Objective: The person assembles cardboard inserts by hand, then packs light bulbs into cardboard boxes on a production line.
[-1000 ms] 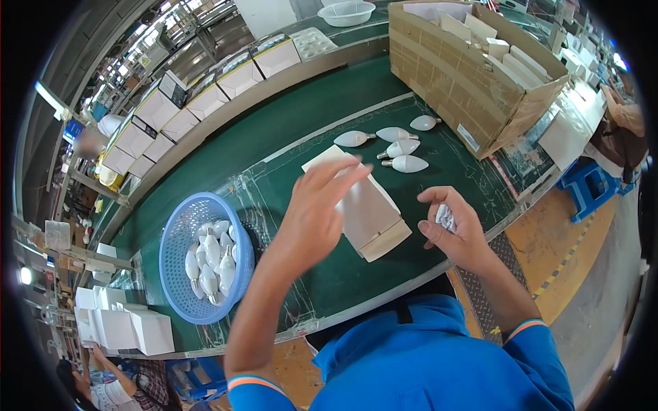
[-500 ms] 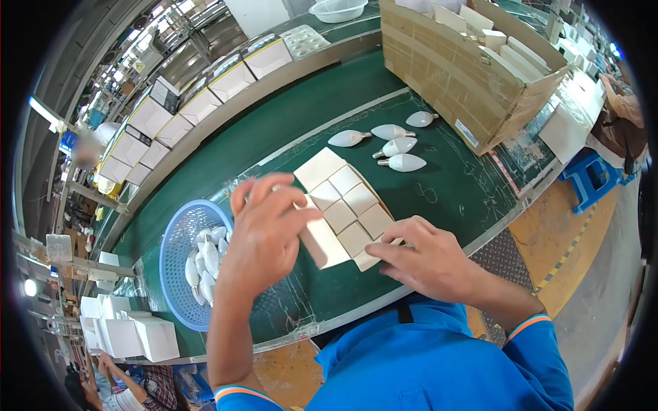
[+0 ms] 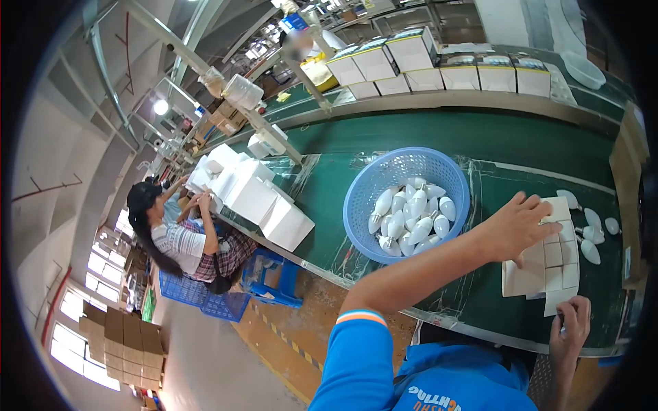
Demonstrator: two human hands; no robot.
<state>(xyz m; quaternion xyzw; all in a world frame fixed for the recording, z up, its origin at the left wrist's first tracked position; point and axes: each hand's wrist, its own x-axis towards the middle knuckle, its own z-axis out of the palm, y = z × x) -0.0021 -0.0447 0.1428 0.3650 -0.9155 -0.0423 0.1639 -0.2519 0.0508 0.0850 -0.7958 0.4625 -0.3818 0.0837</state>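
An open white carton lies on the green bench, packed with rows of small, square, pale box tops. My left hand reaches across its left side, fingers spread over the flaps and holding nothing. At the near right end of the carton is my right hand, its fingers bent against the edge of the front flap. Whether they pinch that flap is hard to make out. Several white candle-shaped bulbs lie loose just right of the carton. More bulbs fill a blue plastic basket left of my forearm.
White boxes are piled at the bench's left end, beside a seated co-worker. Printed boxes line the raised back ledge. A cardboard box stands at the right. A blue stool is on the floor.
My view has swung left, bringing the co-worker and the whole basket into sight. My left hand still hovers at the carton's flaps, and my right hand stays at its near end.
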